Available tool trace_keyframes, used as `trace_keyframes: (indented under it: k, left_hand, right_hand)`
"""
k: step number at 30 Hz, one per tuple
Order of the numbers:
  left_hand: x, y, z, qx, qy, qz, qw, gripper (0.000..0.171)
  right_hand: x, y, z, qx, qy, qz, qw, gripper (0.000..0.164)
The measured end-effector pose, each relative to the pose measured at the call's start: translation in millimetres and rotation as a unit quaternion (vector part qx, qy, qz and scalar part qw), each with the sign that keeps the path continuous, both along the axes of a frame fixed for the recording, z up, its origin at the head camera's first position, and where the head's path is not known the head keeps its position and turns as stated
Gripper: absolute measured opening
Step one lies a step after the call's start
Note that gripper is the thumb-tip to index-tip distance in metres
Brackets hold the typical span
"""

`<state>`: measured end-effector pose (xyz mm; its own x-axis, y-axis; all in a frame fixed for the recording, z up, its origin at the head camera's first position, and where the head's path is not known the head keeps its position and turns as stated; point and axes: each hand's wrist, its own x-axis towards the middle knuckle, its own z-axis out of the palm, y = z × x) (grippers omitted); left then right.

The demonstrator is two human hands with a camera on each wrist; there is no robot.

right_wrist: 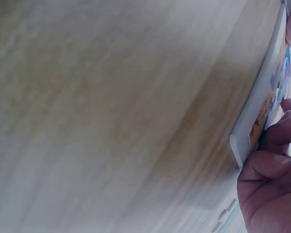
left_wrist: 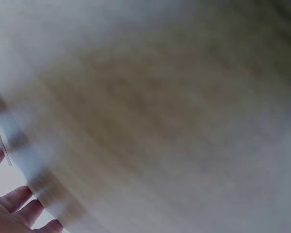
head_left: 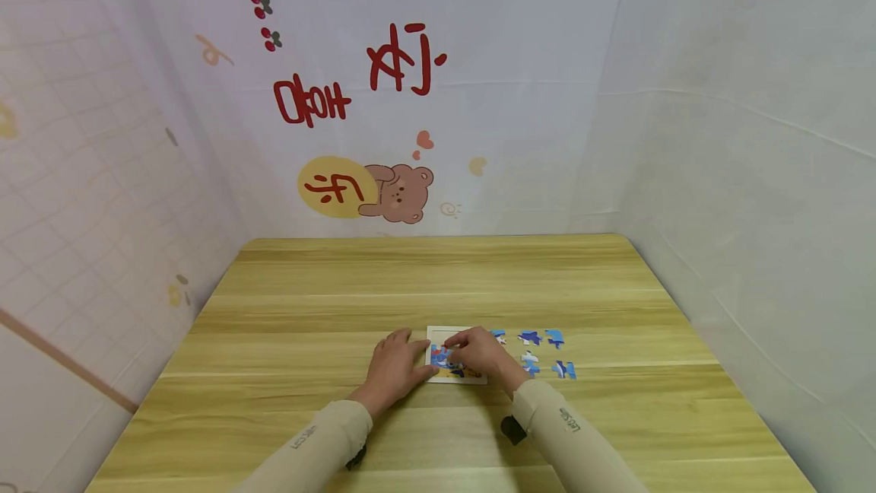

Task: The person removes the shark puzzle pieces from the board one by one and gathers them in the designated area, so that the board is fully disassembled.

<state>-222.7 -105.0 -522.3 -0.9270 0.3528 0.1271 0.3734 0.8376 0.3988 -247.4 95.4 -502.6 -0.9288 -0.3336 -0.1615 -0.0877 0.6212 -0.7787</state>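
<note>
A small jigsaw puzzle in a white-edged tray (head_left: 457, 381) lies on the table, its lower part filled with blue, red and orange pieces. My left hand (head_left: 395, 366) rests at the tray's left side, fingers spread, with the thumb over the edge. In the left wrist view its fingers (left_wrist: 17, 198) are loosely extended. My right hand (head_left: 482, 352) is over the tray, thumb and index finger close together at the picture. The right wrist view shows its other fingers (right_wrist: 269, 167) curled beside the tray corner (right_wrist: 236, 141). I cannot tell whether a piece is between the fingertips.
Several loose blue-and-white puzzle pieces (head_left: 529, 338) lie right of the tray, partly behind the right hand. The wooden table (head_left: 438, 280) meets a printed white cloth wall (head_left: 520, 173) at its back, with more cloth at both sides.
</note>
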Motion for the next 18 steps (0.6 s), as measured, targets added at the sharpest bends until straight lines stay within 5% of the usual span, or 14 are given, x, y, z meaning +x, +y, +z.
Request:
trace_keyframes:
  k: [18]
  left_hand:
    - [-1.9, -0.3, -3.2, -0.007, 0.012, 0.003, 0.9999, 0.051]
  right_hand:
    - [0.3, -4.3, -2.7, -0.106, -0.017, -0.056, 0.993, 0.019]
